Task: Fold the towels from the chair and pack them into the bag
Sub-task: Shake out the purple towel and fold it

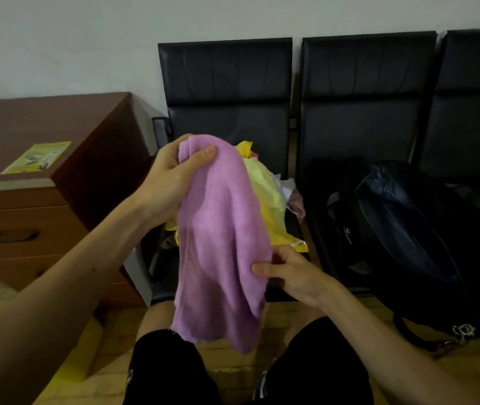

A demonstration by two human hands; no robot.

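Near the middle, held in the air: one purple towel (pixel 221 244), hanging lengthwise; left hand (pixel 171 176) closed on its top corner, thumb pinching over the cloth; right hand (pixel 288 273) closed on its right edge lower down, probably to spread it flat for folding; behind it, on the left chair (pixel 227 83), a heap of remaining towels (pixel 265 194), yellow, white and pink, largely hidden, count unclear; right of it, on the next seat, the dark bag (pixel 402 229), mouth open to receive; its contents too dim to make out; far left, a wooden cabinet (pixel 43 176).
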